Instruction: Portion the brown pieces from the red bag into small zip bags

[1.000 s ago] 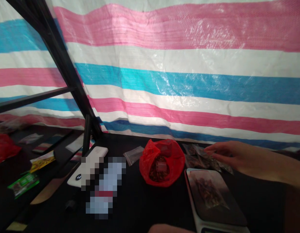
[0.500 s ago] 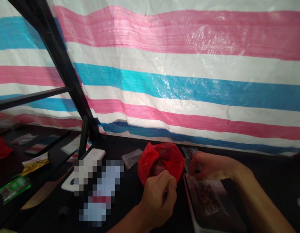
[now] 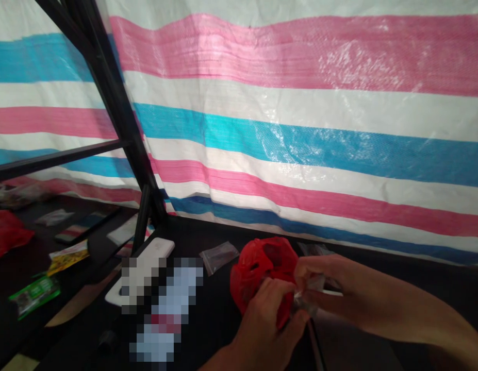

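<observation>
A small clear plastic bag (image 3: pixel 316 283) is pinched in my right hand (image 3: pixel 349 296), its fingers bent around the top. My left hand (image 3: pixel 267 322) is at the bag's lower left, thumb below and fingers above; whether anything else sits in its grip is hidden. Just behind my left hand stands a crumpled red plastic bag (image 3: pixel 267 257), its mouth partly folded over. Under my right hand lies a dark flat tray-like surface with a pale edge (image 3: pixel 316 342), mostly covered.
To the left are a white power-bank-like block (image 3: pixel 161 252), a blurred-out phone-like thing (image 3: pixel 165 304) and an empty clear bag (image 3: pixel 219 256). Another clear bag (image 3: pixel 312 249) lies behind my right hand. A black frame post (image 3: pixel 118 113) and striped sheeting (image 3: pixel 300 129) rise behind.
My right hand has come left and toward me, now with a clear bag in it. My left hand has drawn out of the red bag's mouth to meet it. The view has shifted slightly.
</observation>
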Available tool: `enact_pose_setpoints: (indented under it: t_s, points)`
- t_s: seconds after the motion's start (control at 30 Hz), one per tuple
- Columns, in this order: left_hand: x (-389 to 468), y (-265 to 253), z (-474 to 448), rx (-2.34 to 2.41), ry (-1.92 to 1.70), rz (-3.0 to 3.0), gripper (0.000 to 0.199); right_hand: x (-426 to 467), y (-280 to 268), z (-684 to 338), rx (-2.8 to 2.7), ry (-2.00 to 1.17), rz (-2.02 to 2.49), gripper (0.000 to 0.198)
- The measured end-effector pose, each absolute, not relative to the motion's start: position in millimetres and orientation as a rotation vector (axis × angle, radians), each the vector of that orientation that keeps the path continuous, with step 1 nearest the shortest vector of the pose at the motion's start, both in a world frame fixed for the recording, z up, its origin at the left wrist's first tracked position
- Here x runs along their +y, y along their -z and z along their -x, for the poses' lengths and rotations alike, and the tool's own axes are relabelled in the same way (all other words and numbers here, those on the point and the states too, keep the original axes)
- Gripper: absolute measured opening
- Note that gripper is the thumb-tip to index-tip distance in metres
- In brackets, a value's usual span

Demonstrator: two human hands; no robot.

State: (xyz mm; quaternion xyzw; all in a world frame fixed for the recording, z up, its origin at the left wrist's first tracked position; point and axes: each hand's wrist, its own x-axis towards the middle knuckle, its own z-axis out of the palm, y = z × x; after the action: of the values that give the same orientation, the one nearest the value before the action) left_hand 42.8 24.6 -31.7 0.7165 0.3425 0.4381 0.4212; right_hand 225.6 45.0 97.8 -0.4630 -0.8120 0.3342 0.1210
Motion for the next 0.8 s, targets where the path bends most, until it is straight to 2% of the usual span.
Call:
enact_pose_setpoints:
  t_s: [0.03,0.27,0.47,0.8]
  points:
    - [24.6,32.0,-43.5,0.836,-1.098,-1.753,0.017,45.1,-98.5,-220.3,-2.349,-0.987,1.334,0.014]
    - [29.3,30.4,-46.1,0.817,-1.265,-1.239,0.029,60.5,-84.5,-209.7,-2.1,-0.947,1.265,0.022]
    - [35.2,28.4,-44.8,0.875,-1.388,-1.169,0.032,66.1,-73.4,-211.7,-2.051,-0.97,1.226,0.031]
    - [47.1,23.2,-37.6,0.923,-1.413,-1.198,0.028,67.7,-72.7,-200.3,-2.142,-0.697,1.182,0.011]
